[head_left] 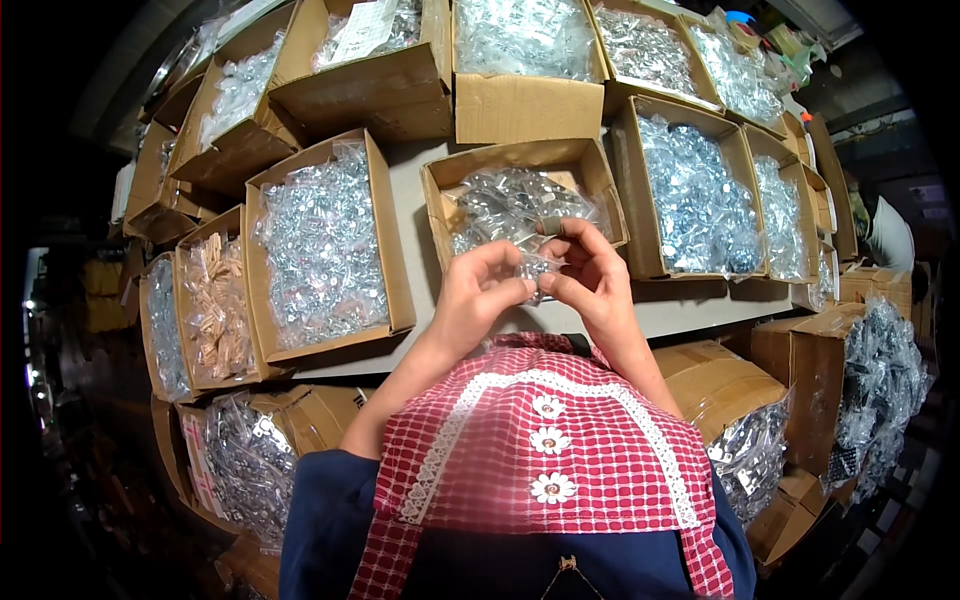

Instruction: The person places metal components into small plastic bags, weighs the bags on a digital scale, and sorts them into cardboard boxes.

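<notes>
A small clear plastic bag (537, 266) with little metal parts in it is pinched between my two hands, over the near edge of an open cardboard box. My left hand (475, 300) grips the bag's left side with thumb and fingers. On the other side, my right hand (597, 285) closes its thumb and fingers on the same bag. A dark greyish band wraps one right fingertip. Beneath and beyond my hands, the cardboard box (520, 153) holds several clear bags of metal parts (515, 198). The exact kind of parts is too small to make out.
Open boxes of bagged hardware stand around the pale table (690, 310): silvery pieces (320, 250) at left, bluish ones (695, 200) at right, wooden pegs (215, 300) farther left. More boxes line the back. Filled boxes (250, 460) also sit below the table's near edge.
</notes>
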Demonstrator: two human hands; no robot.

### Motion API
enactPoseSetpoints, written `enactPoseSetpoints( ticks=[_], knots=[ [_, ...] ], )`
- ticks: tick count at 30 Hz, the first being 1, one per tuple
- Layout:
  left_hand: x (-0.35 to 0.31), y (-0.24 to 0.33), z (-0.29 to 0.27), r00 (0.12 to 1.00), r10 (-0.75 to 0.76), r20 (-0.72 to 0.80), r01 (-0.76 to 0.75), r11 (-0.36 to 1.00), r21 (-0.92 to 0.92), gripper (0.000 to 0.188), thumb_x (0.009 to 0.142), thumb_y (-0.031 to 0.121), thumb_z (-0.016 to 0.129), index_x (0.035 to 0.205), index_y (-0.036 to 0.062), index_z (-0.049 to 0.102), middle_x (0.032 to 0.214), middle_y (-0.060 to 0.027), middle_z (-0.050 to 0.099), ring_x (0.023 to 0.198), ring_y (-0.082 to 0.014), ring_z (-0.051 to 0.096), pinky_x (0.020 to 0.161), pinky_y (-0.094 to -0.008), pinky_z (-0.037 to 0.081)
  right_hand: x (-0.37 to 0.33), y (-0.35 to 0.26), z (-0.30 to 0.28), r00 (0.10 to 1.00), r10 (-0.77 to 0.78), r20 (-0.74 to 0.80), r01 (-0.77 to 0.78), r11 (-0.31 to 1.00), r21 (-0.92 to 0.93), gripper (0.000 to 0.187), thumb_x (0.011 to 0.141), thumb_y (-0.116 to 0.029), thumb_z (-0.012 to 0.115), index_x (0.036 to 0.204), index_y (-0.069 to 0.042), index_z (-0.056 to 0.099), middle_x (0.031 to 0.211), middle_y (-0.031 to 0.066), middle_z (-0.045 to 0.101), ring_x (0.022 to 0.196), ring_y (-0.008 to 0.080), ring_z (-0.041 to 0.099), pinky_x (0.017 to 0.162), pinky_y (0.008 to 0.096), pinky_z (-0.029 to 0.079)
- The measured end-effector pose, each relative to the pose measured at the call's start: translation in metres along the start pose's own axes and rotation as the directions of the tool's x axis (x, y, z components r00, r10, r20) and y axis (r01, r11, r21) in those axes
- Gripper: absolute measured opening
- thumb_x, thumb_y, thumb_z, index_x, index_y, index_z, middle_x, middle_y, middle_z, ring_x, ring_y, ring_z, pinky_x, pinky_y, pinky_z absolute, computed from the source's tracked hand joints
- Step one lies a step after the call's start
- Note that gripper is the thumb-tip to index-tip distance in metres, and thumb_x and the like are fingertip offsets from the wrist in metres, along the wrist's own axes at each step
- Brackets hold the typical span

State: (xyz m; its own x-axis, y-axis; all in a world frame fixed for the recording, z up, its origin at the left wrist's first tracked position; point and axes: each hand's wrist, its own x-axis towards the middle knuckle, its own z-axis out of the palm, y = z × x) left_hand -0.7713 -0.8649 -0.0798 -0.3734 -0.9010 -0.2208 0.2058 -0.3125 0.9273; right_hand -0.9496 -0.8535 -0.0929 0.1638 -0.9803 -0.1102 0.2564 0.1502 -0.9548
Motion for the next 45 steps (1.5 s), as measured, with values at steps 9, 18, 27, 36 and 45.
enactPoseSetpoints(
  ticks=[9, 18, 27, 36, 45],
  knots=[
    [0.001, -0.004, -0.001, 0.999, -0.020, 0.029, 0.020, 1.000, 0.000, 0.010, 0.081, 0.006, 0.061, 0.090, 0.0016, 0.061, 0.078, -0.0012, 0.062, 0.070, -0.0061, 0.056, 0.063, -0.0197, 0.042, 0.001, -0.001, -0.002, 0.999, 0.053, 0.002, -0.053, 0.997, 0.051, 0.052, 0.080, 0.005, 0.065, 0.128, 0.003, 0.045, 0.099, 0.0059, 0.058, 0.089, 0.0108, 0.058, 0.076, 0.0251, 0.049],
    [0.001, -0.005, -0.001, 0.998, -0.043, 0.051, 0.041, 0.998, 0.046, 0.011, 0.083, 0.007, 0.063, 0.088, -0.0029, 0.062, 0.081, -0.0055, 0.065, 0.074, -0.0089, 0.060, 0.065, -0.0227, 0.047, 0.002, -0.004, -0.001, 0.999, 0.036, -0.007, -0.035, 0.998, 0.060, 0.045, 0.079, 0.004, 0.061, 0.122, 0.002, 0.049, 0.092, 0.0048, 0.059, 0.084, 0.0098, 0.057, 0.072, 0.0237, 0.048],
    [0.003, -0.015, -0.005, 0.998, 0.041, 0.043, -0.046, 0.990, 0.131, 0.010, 0.086, 0.008, 0.064, 0.089, -0.0003, 0.062, 0.080, -0.0009, 0.063, 0.061, -0.0010, 0.048, 0.054, -0.0172, 0.035, 0.002, -0.011, 0.002, 0.999, 0.032, -0.005, -0.032, 0.996, 0.087, 0.040, 0.078, 0.006, 0.057, 0.118, 0.002, 0.052, 0.086, 0.0040, 0.058, 0.074, 0.0105, 0.058, 0.064, 0.0241, 0.048],
    [0.003, -0.007, -0.004, 0.998, -0.046, -0.044, 0.050, 0.996, 0.076, 0.009, 0.090, 0.012, 0.060, 0.093, 0.0038, 0.057, 0.074, 0.0027, 0.056, 0.064, -0.0031, 0.049, 0.056, -0.0177, 0.039, 0.005, -0.008, -0.004, 0.997, 0.075, -0.034, -0.072, 0.994, 0.088, 0.040, 0.083, 0.001, 0.063, 0.122, 0.002, 0.050, 0.089, 0.0065, 0.064, 0.078, 0.0113, 0.063, 0.066, 0.0243, 0.052],
    [0.008, -0.012, -0.005, 0.991, -0.040, -0.130, 0.043, 0.999, 0.026, 0.013, 0.092, 0.014, 0.060, 0.097, 0.0021, 0.058, 0.078, -0.0009, 0.062, 0.065, -0.0056, 0.055, 0.054, -0.0206, 0.043, 0.009, -0.003, -0.006, 0.995, 0.084, -0.053, -0.076, 0.987, 0.145, 0.042, 0.085, -0.003, 0.066, 0.124, 0.002, 0.050, 0.095, 0.0058, 0.063, 0.085, 0.0116, 0.062, 0.076, 0.0239, 0.049]
  ],
)
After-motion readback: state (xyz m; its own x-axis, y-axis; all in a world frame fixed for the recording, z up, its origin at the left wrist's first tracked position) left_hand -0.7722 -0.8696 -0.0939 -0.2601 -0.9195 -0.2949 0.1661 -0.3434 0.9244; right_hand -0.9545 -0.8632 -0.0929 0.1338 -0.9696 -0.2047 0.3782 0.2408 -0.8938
